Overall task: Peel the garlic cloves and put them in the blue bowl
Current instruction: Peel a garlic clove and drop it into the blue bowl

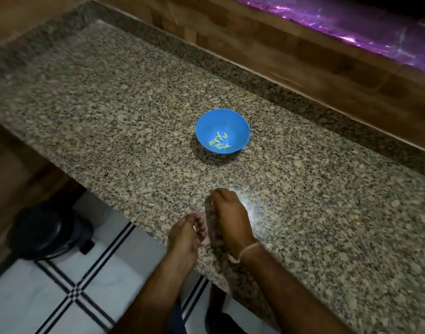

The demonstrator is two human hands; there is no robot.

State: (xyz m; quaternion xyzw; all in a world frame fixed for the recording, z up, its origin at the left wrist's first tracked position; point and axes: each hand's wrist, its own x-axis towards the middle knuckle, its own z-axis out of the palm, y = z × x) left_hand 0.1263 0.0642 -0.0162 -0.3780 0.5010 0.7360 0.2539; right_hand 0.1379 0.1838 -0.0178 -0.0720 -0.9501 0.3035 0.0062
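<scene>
The blue bowl (240, 126) stands on the granite counter (110, 104) and holds several pale peeled garlic cloves (218, 141). Both hands are below it at the counter's front edge. My left hand (186, 233) hangs just off the edge with its fingers curled inward, and a small pale scrap (194, 228) shows among them. My right hand (227, 215) lies palm down on the counter beside it. Its bent fingertips touch the stone and it is blurred. I see nothing in the right hand.
A wooden ledge (291, 51) with purple-lit plastic film (351, 25) runs along the back of the counter. Below the front edge are white floor tiles with black lines (74, 292) and a dark round bin (47, 230).
</scene>
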